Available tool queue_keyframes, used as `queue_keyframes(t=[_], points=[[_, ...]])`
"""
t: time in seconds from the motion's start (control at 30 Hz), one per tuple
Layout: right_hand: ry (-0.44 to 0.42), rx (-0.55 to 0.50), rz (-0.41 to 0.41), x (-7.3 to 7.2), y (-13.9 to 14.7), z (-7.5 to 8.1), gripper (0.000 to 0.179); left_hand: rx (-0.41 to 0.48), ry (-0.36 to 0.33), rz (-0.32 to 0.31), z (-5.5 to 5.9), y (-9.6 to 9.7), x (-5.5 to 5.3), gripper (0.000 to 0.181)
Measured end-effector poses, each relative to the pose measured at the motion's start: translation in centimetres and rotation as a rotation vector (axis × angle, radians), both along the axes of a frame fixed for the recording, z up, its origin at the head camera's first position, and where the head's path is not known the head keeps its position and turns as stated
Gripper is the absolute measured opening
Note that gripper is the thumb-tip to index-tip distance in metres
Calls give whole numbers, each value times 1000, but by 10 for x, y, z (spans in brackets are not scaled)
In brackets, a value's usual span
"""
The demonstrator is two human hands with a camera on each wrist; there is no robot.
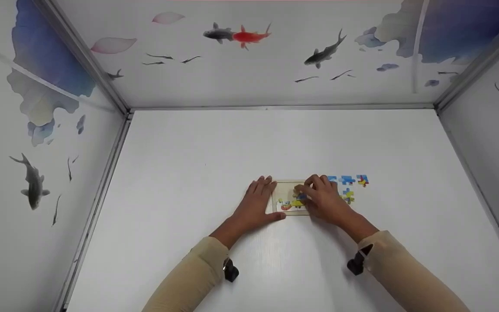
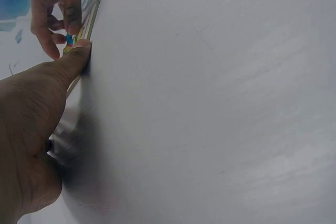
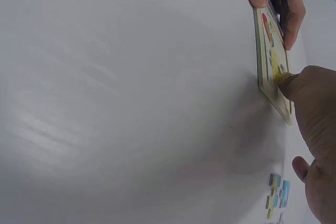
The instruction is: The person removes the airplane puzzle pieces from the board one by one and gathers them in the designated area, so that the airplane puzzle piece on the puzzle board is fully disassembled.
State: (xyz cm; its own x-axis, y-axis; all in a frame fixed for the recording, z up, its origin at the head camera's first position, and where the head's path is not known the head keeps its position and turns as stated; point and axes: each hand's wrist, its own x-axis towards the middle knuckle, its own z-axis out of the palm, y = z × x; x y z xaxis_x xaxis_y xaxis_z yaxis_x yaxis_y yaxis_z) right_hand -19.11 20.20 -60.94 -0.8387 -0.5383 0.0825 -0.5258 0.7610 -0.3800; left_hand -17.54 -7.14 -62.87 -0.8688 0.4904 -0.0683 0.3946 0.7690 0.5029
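Note:
A small wooden puzzle tray point(image 1: 290, 181) lies on the table between both hands. Joined picture pieces point(image 1: 285, 205) fill part of its lower side, showing yellow and red. My left hand point(image 1: 256, 203) lies spread at the tray's left end, fingers straight, its thumb point(image 2: 79, 51) on the near rim. Over the tray, my right hand point(image 1: 325, 201) pinches a small puzzle piece with blue on it point(image 2: 69, 39), close above the joined pieces. Its fingers hide most of that piece and the tray's right end. In the right wrist view the right thumb point(image 3: 287, 81) reaches onto the tray.
Several loose puzzle pieces lie right of the tray, among them a blue one point(image 1: 347, 180), a blue and red one point(image 1: 362, 180) and a yellow-blue one point(image 1: 348, 196). White panels with painted fish point(image 1: 323, 54) wall in the white table point(image 1: 197, 143) at the back and sides.

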Motion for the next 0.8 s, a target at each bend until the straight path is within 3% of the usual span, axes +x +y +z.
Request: queue_keyframes(t=[0.47,0.8], points=[[30,-14,-32,4,19,1,24,-19,2,6,-1,1,1,104],[66,-37,-41,9,46,4,31,1,0,15,0,1,2,104]])
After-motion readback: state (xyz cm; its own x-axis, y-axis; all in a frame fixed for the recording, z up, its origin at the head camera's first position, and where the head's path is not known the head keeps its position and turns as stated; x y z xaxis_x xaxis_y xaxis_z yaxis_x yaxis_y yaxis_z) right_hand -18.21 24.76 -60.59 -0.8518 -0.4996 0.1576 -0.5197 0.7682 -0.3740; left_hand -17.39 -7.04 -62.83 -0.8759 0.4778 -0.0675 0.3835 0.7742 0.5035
